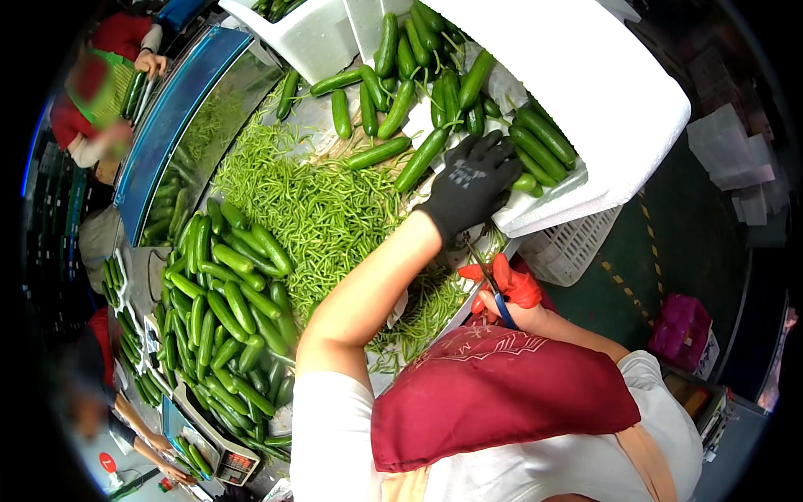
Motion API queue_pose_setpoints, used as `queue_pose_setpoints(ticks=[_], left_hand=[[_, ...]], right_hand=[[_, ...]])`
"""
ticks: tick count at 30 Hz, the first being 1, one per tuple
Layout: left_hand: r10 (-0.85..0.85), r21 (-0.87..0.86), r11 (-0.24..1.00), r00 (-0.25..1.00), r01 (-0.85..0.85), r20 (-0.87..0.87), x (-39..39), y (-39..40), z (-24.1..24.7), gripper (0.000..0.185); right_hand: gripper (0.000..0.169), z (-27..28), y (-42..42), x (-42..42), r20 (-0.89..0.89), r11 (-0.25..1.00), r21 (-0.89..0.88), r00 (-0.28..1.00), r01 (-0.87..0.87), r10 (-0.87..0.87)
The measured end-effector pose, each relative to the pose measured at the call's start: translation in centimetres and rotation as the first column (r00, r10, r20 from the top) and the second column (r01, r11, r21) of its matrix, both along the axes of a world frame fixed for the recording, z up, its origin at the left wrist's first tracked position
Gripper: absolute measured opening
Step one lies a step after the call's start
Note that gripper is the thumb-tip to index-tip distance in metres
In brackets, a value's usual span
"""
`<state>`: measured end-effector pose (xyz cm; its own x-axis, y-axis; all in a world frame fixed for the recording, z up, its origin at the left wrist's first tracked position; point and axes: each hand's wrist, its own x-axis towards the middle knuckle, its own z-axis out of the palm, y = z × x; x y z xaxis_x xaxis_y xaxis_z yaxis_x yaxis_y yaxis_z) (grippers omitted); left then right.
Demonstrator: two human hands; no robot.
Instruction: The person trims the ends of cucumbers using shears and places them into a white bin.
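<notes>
My left hand [475,182], in a black work glove, reaches across the table into the mouth of a tipped white foam box [640,106]. Its fingers spread over cucumbers [541,150] inside; the palm is hidden, so I cannot tell whether it grips one. A stemmed cucumber [423,159] lies just left of the glove. In my right hand [511,292], partly covered by a red glove, is a pair of scissors with blue handles [503,309]. Its blades point up toward my left wrist. Below my left forearm is a layer of short green stem cuttings [326,219].
A large cucumber heap [232,307] covers the table's left side beside a digital scale [237,464]. A blue-edged clear partition [182,125] runs behind. Two people work beyond. Another foam box [307,37] stands at the far edge; a white plastic crate [571,245] is at right.
</notes>
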<state>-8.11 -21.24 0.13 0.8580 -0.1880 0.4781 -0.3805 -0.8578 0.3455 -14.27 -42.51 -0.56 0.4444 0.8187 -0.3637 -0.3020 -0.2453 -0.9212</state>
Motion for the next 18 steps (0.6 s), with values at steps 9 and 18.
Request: queue_pose_setpoints(ticks=[9, 18], left_hand=[[0.051, 0.015, 0.999, 0.983, -0.049, -0.177, 1.0, -0.8, -1.7, 0.078], [-0.002, -0.615, 0.742, 0.916, -0.268, -0.402, -3.3, 0.5, 0.9, 0.04]], right_hand=[[0.042, 0.0, 0.2, -0.1, -0.065, 0.999, -0.004, 0.997, 0.046, -0.046], [0.043, -0.5, 0.0, 0.0, 0.031, 1.0, 0.01, 0.999, -0.004, 0.003]])
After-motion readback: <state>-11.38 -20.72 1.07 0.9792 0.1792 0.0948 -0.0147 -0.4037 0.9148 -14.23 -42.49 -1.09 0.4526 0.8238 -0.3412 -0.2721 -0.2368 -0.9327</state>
